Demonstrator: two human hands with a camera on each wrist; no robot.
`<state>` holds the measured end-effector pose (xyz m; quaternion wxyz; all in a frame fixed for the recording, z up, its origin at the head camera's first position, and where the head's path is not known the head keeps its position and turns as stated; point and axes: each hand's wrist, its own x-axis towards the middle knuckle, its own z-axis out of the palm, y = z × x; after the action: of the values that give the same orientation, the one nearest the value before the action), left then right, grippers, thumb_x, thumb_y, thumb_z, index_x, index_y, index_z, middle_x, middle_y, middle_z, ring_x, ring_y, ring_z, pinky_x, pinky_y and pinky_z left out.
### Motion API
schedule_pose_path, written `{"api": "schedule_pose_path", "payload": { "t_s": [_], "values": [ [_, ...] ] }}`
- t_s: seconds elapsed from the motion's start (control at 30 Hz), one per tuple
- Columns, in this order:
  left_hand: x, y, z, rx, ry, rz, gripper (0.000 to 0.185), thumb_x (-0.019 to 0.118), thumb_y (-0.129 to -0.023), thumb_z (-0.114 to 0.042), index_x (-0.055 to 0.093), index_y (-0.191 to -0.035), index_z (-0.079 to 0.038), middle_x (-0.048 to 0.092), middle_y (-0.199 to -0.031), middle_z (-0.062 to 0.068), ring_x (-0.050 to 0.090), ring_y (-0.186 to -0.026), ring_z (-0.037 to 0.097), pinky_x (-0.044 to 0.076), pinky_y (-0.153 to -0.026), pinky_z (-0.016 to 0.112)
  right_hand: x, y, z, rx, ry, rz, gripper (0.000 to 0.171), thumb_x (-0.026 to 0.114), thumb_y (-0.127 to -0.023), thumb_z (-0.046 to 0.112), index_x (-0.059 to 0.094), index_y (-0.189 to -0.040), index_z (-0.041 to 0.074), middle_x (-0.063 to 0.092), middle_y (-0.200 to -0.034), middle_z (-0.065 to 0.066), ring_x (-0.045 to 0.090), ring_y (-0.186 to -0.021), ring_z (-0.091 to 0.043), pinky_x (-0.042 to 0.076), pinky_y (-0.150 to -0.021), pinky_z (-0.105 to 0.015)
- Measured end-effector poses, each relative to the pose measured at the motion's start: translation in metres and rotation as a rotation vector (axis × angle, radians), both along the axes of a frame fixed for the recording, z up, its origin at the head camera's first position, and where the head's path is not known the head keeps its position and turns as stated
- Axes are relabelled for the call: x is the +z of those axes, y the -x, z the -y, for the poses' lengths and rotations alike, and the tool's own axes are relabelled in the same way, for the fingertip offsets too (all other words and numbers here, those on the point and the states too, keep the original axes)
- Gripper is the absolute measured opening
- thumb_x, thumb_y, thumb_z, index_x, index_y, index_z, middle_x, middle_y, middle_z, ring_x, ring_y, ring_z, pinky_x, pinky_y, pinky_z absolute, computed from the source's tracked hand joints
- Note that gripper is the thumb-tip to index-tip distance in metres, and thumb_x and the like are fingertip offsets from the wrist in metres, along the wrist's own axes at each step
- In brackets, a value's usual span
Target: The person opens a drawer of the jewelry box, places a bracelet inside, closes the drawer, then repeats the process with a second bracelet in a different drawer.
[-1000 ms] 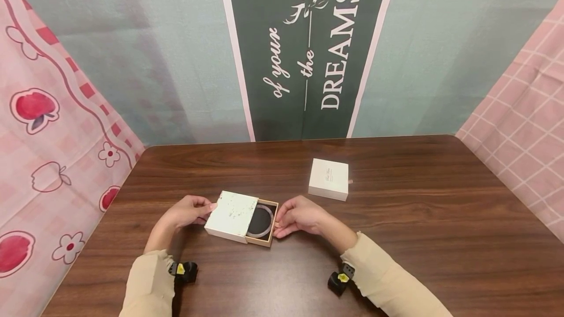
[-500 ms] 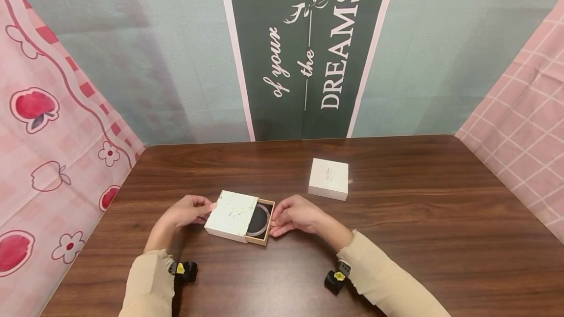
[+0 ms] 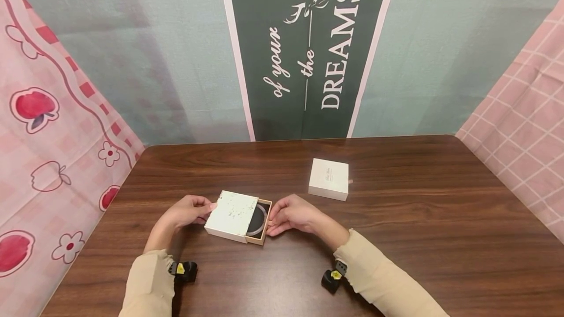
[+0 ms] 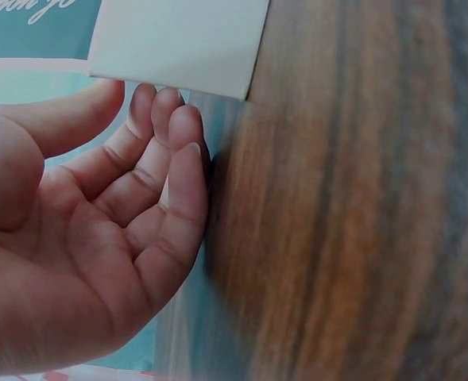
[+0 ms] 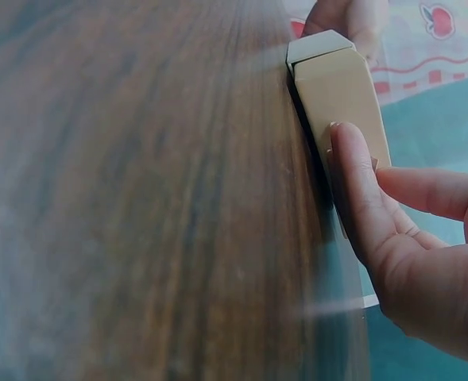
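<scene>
A white slide-out gift box with gold-toned specks on its sleeve lies on the table, its drawer partly pulled out to the right. Inside the drawer, a pale ring-shaped bangle rests on black padding; the sleeve covers part of it. My left hand has thumb and fingertips right at the sleeve's left end. At the drawer's outer end, my right hand presses with its fingers. One finger lies straight along the tan end face in the right wrist view, beside a small tab.
Behind and to the right stands a second white box with printed lettering and a small ribbon tab. The brown wooden table ends at printed cloth backdrops. Each wrist wears a black camera.
My right hand has moved left, and the drawer has slid further into the sleeve, so less of the bangle shows. The left hand and the second box have stayed in place.
</scene>
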<state>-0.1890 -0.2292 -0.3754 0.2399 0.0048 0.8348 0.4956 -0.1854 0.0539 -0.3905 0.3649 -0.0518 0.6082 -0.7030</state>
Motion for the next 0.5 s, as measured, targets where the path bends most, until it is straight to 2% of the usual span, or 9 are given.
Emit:
{"api": "schedule_pose_path", "payload": {
  "t_s": [0.5],
  "values": [
    [-0.0010,0.0007,0.0001,0.004,0.012,0.005,0.027,0.058,-0.091,-0.021,0.058,-0.091,0.006,0.054,-0.079,0.006,0.054,-0.073,0.016,0.051,-0.070,0.034,-0.0012,0.0024,0.0063,0.020,0.004,-0.005,0.008,0.043,-0.082,-0.018,0.050,-0.084,-0.015,0.059,-0.071,-0.019,0.063,-0.063,-0.024,0.052,-0.069,-0.040]
  ]
}}
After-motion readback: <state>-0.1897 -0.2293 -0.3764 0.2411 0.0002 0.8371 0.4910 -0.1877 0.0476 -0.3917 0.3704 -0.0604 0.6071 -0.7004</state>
